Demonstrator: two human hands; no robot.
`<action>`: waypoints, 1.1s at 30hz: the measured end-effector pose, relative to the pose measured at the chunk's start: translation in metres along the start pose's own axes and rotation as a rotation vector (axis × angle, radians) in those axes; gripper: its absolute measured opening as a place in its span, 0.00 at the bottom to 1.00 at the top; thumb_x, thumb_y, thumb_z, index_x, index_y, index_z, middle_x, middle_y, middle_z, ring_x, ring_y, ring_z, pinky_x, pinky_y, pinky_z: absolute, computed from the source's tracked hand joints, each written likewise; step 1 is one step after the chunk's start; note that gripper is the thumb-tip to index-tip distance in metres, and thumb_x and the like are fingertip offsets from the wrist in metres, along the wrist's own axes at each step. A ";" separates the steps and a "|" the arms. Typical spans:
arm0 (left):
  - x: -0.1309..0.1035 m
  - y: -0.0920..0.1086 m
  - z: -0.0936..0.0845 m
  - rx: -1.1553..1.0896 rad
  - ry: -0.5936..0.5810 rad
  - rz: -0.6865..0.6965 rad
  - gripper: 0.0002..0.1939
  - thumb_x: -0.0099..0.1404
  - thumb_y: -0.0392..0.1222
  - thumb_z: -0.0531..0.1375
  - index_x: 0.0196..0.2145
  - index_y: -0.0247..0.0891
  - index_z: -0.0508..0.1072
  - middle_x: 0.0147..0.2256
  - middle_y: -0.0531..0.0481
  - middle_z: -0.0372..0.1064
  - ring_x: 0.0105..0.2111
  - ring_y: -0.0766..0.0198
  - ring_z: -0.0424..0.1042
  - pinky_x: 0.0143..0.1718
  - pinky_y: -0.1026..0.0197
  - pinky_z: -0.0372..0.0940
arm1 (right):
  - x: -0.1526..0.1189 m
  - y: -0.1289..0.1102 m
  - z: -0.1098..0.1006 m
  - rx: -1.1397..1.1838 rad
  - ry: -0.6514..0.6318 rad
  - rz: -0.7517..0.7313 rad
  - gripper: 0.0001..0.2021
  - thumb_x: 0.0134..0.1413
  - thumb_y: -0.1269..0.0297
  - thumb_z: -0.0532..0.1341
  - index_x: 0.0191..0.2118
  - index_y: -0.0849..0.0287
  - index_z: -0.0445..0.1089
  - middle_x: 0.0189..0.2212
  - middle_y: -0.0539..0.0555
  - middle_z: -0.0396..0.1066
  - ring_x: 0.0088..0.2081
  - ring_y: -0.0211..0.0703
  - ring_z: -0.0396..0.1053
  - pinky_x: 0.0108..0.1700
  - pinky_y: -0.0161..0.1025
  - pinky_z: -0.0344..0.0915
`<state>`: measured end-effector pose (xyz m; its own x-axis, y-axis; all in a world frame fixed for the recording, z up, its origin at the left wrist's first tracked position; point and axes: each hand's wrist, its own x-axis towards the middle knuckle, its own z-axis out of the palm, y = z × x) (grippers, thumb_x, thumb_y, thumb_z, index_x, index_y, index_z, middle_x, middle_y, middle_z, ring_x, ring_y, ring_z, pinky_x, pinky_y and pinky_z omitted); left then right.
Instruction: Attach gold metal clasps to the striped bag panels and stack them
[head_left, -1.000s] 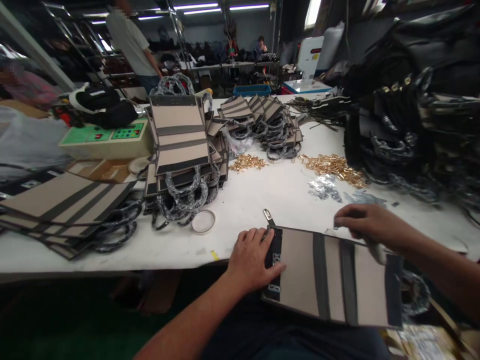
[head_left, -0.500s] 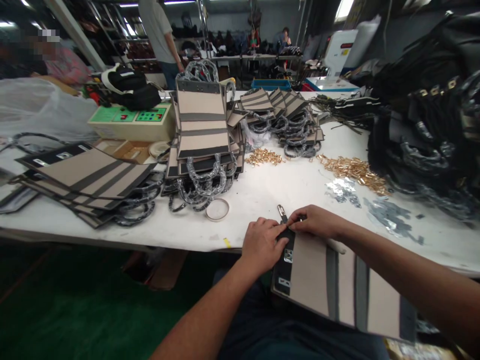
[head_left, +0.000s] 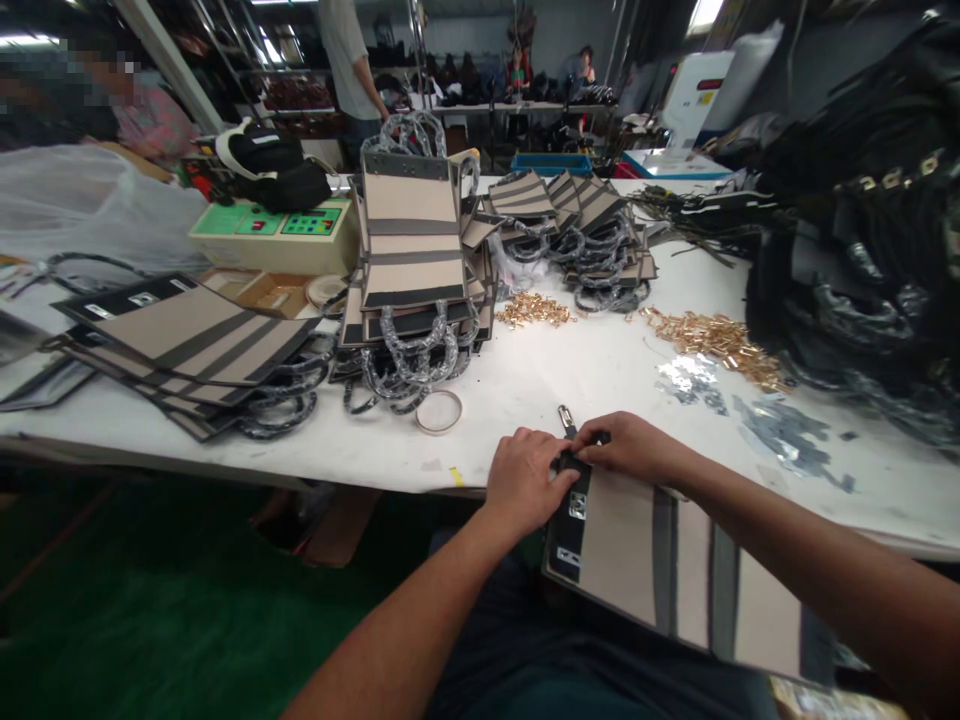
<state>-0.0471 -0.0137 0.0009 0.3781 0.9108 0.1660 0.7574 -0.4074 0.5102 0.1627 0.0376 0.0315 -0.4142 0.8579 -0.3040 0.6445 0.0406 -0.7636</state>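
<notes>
Beige, with dark bands across and a black end strip: one flat bag panel (head_left: 691, 570), at the near edge of the white table (head_left: 555, 370), far side by the tabletop and the rest out over the lap. On the black strip, two metal plates (head_left: 577, 505) in view. At the panel's far left corner, one metal-tipped strap (head_left: 566, 418), pointing out over the table.

At that same corner, two hands, close together. Left hand (head_left: 525, 475): closed on the panel's corner, thumb on top of the black strip. Right hand (head_left: 626, 445): narrow, fingertips pinched near the base of the strap; contents of the pinch hidden, so cannot tell.

Past the hands, toward the table's right part, two heaps of silvery flakes (head_left: 787, 440), one bright, one duller. Farther from the near edge, two heaps of gold-coloured pieces (head_left: 720, 345), too small and many to count.

Three piles of striped panels: one along the left part of the near edge (head_left: 202, 335), one standing taller at mid-table (head_left: 415, 265), one toward the far edge (head_left: 596, 200). Just in front of the middle pile, one pale ring (head_left: 439, 431). On the near edge, left of the hands, one yellow scrap (head_left: 456, 477). Behind the left pile, one green-topped control box (head_left: 274, 245). At the right end, one big black heap (head_left: 847, 260). Around the room, at least four other people.
</notes>
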 end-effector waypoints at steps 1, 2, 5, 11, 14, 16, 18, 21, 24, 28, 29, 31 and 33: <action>0.000 0.000 0.000 0.004 0.002 0.002 0.17 0.67 0.50 0.69 0.52 0.47 0.77 0.48 0.52 0.78 0.51 0.52 0.70 0.49 0.49 0.63 | 0.001 0.002 0.001 -0.017 0.007 -0.015 0.08 0.49 0.63 0.64 0.35 0.53 0.81 0.34 0.49 0.81 0.39 0.48 0.76 0.45 0.41 0.67; 0.000 0.000 0.000 0.007 0.004 0.002 0.17 0.67 0.50 0.69 0.51 0.47 0.77 0.48 0.53 0.78 0.51 0.52 0.70 0.49 0.49 0.63 | 0.001 0.003 0.002 -0.033 0.017 -0.026 0.08 0.50 0.64 0.64 0.35 0.52 0.81 0.35 0.49 0.82 0.40 0.48 0.76 0.46 0.42 0.67; 0.000 0.001 0.000 0.007 0.010 -0.002 0.16 0.67 0.50 0.70 0.51 0.47 0.77 0.48 0.53 0.78 0.50 0.52 0.70 0.48 0.49 0.63 | 0.000 0.007 0.004 -0.083 0.062 -0.084 0.08 0.51 0.65 0.63 0.36 0.52 0.80 0.36 0.50 0.80 0.41 0.49 0.76 0.48 0.43 0.67; -0.001 0.002 -0.001 0.001 0.008 -0.010 0.17 0.67 0.50 0.69 0.52 0.47 0.78 0.48 0.53 0.78 0.51 0.52 0.70 0.49 0.49 0.63 | -0.004 0.009 0.005 -0.119 0.098 -0.115 0.07 0.52 0.65 0.64 0.35 0.52 0.79 0.37 0.51 0.78 0.42 0.49 0.75 0.49 0.44 0.67; -0.001 0.002 -0.001 -0.004 0.008 -0.017 0.17 0.67 0.50 0.69 0.52 0.48 0.78 0.49 0.53 0.78 0.51 0.52 0.70 0.50 0.49 0.63 | -0.005 0.009 0.005 -0.098 0.085 -0.099 0.07 0.54 0.65 0.63 0.37 0.53 0.79 0.39 0.51 0.79 0.43 0.49 0.75 0.50 0.45 0.67; -0.002 0.002 -0.001 -0.010 0.010 -0.016 0.17 0.67 0.50 0.69 0.52 0.48 0.78 0.49 0.53 0.78 0.51 0.52 0.70 0.50 0.49 0.63 | -0.006 0.009 0.004 -0.098 0.068 -0.104 0.07 0.55 0.64 0.63 0.38 0.53 0.79 0.39 0.52 0.80 0.44 0.50 0.75 0.51 0.45 0.67; -0.002 0.002 -0.001 -0.010 0.011 -0.014 0.17 0.67 0.50 0.69 0.52 0.48 0.78 0.49 0.53 0.78 0.51 0.52 0.70 0.50 0.49 0.63 | -0.006 0.007 0.002 -0.122 0.045 -0.113 0.07 0.56 0.64 0.62 0.37 0.53 0.79 0.40 0.52 0.80 0.44 0.50 0.75 0.50 0.45 0.67; -0.002 0.002 -0.001 0.000 0.007 -0.015 0.17 0.67 0.50 0.69 0.52 0.48 0.78 0.48 0.52 0.79 0.51 0.51 0.70 0.50 0.49 0.64 | -0.007 0.004 0.000 -0.172 0.025 -0.119 0.07 0.56 0.66 0.62 0.37 0.53 0.78 0.40 0.53 0.79 0.44 0.50 0.75 0.49 0.45 0.66; -0.002 0.002 -0.001 0.005 0.004 -0.010 0.17 0.67 0.50 0.69 0.52 0.48 0.78 0.47 0.52 0.78 0.51 0.52 0.70 0.50 0.49 0.64 | -0.007 0.002 0.000 -0.210 0.028 -0.126 0.08 0.56 0.67 0.62 0.38 0.54 0.79 0.41 0.54 0.79 0.44 0.51 0.75 0.49 0.45 0.66; -0.001 0.002 -0.001 0.010 0.002 -0.002 0.17 0.67 0.51 0.69 0.52 0.48 0.78 0.48 0.52 0.78 0.51 0.52 0.70 0.50 0.49 0.64 | -0.008 0.004 0.003 -0.201 0.041 -0.132 0.08 0.56 0.66 0.62 0.38 0.54 0.79 0.40 0.54 0.78 0.44 0.50 0.75 0.49 0.44 0.66; -0.001 0.002 -0.001 0.015 0.001 0.000 0.17 0.67 0.50 0.69 0.52 0.48 0.78 0.48 0.52 0.78 0.50 0.52 0.70 0.49 0.49 0.64 | -0.009 0.005 0.004 -0.190 0.051 -0.140 0.09 0.57 0.66 0.62 0.39 0.54 0.79 0.41 0.54 0.79 0.45 0.50 0.75 0.50 0.44 0.66; -0.001 0.003 0.000 0.022 0.002 0.005 0.17 0.68 0.50 0.68 0.52 0.48 0.78 0.48 0.53 0.79 0.50 0.52 0.70 0.49 0.49 0.64 | -0.012 0.007 0.006 -0.177 0.093 -0.150 0.09 0.58 0.64 0.62 0.41 0.53 0.79 0.41 0.53 0.79 0.45 0.49 0.75 0.50 0.44 0.65; -0.001 0.003 0.000 0.024 0.002 0.005 0.17 0.68 0.50 0.68 0.53 0.48 0.78 0.48 0.52 0.79 0.50 0.52 0.70 0.49 0.49 0.64 | -0.015 0.009 0.009 -0.196 0.146 -0.138 0.07 0.59 0.62 0.62 0.40 0.54 0.78 0.39 0.52 0.79 0.42 0.49 0.74 0.47 0.43 0.65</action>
<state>-0.0454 -0.0154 0.0021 0.3813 0.9087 0.1701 0.7680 -0.4138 0.4888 0.1692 0.0207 0.0237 -0.4190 0.9015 -0.1084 0.7061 0.2484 -0.6631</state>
